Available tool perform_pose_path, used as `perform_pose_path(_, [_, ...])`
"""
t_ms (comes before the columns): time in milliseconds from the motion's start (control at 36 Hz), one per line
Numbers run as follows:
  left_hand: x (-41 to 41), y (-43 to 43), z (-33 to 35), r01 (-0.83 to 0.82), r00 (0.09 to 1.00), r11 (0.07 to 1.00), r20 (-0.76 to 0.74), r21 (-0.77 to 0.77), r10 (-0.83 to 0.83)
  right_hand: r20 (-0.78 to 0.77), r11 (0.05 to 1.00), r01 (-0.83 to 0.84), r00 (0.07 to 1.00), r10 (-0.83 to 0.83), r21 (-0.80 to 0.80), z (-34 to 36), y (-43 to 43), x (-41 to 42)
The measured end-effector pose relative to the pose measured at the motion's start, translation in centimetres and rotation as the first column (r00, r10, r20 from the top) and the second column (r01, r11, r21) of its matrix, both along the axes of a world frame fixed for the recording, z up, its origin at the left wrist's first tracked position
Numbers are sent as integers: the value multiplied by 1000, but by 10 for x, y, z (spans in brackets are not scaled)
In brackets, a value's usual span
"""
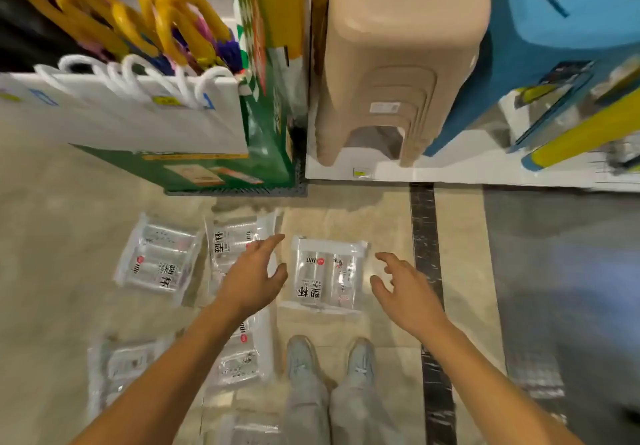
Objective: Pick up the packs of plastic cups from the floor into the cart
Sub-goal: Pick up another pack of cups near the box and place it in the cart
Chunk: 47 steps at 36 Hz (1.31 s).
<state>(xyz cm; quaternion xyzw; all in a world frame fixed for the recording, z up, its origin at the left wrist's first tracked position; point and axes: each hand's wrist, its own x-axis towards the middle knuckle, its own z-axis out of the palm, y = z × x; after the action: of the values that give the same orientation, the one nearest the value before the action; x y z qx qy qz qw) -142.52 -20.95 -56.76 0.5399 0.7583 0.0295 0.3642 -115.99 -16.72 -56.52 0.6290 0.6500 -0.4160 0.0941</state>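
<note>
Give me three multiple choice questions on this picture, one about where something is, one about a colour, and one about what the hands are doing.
1. Where does the pack of cups nearest both hands lie?
A. On the beige stool
B. On the floor between the two hands
C. In the white bag

2. What colour are the looped handles at top left?
A. Yellow
B. Red
C. Black

3. What state are the left hand and right hand in?
A. Both closed around a pack
B. One holding a stool
C. Both open and empty

Answers:
1. B, the pack lies flat on the tiled floor, just ahead of the shoes, with a hand at either side.
2. A, the loops above the white bag are bright yellow.
3. C, the fingers of both are spread and nothing is held.
</note>
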Motion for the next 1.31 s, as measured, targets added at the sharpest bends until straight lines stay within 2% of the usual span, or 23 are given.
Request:
perform_pose_path(250, [14, 9, -260, -46, 997, 999, 60, -14, 47, -22, 997, 73, 997, -73, -12, -263, 4, 10])
perform_pose_path(361, [19, -6, -369, -36, 994, 995, 95, -89, 45, -20, 996, 82, 996, -83, -47, -368, -6, 18])
perform_pose_path(444, [19, -21, -440, -9, 998, 986, 60, -164, 19, -22, 991, 75, 997, -78, -108, -438, -17, 26])
perform_pose_path(528, [16, -31, -492, -6, 998, 986, 53, -166, 15, -62, 986, 58, 996, -69, -158, -493, -26, 31])
perform_pose_path(583, [15, -37, -514, -15, 993, 990, 114, -139, 31, -143, 984, 38, 988, -63, -172, -518, -31, 32])
perform_pose_path(639, [14, -41, -527, -65, 981, 994, 175, -82, 79, -221, 987, 41, 972, -75, -156, -531, -37, 33])
perform_pose_path(694, [15, -41, -528, -150, 974, 988, 165, -41, 155, -252, 989, 68, 963, -99, -131, -533, -41, 32])
perform_pose_path(833, [28, -31, -481, -184, 969, 983, 166, -5, 182, -235, 981, 161, 955, -182, -106, -482, -35, 39])
perform_pose_path(944, [47, -12, -393, -149, 968, 987, 214, 58, 134, -235, 972, 224, 944, -233, -66, -392, -22, 64])
perform_pose_path(1056, [77, 21, -270, -95, 964, 982, 260, 163, 50, -241, 962, 272, 935, -260, 16, -265, 4, 96])
perform_pose_path(1194, [121, 74, -82, -16, 955, 951, 286, 309, -77, -284, 917, 383, 897, -339, 115, -64, 37, 142])
perform_pose_path(1306, [159, 114, 83, 78, 963, 905, 202, 419, -177, -327, 843, 489, 852, -408, 222, 97, 48, 178])
